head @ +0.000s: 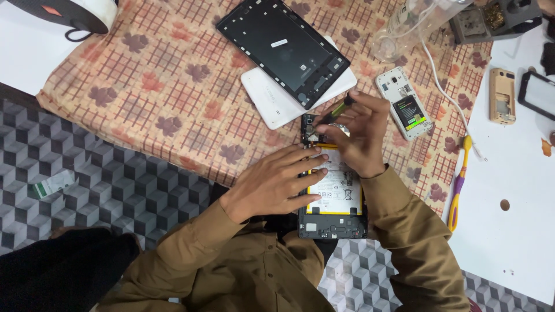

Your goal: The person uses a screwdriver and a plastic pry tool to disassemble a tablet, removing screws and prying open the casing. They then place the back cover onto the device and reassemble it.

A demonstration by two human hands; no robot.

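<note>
Unscrewing an opened tablet (pixel 334 196).
Left hand (pixel 272 182) lay flat, steadying it; right hand (pixel 358 136) gripped a screwdriver (pixel 332 112) at the far-edge board; next move likely needs a steady tip.

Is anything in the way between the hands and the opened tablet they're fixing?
Nothing visible is. The left hand lies flat right on the opened tablet, over its battery. The right hand holds a screwdriver with its tip down at the tablet's top end. The black frame and phone lie off to the sides.

Opened tablet (pixel 335 196) under hands, phone (pixel 404 103) to its rt
</note>
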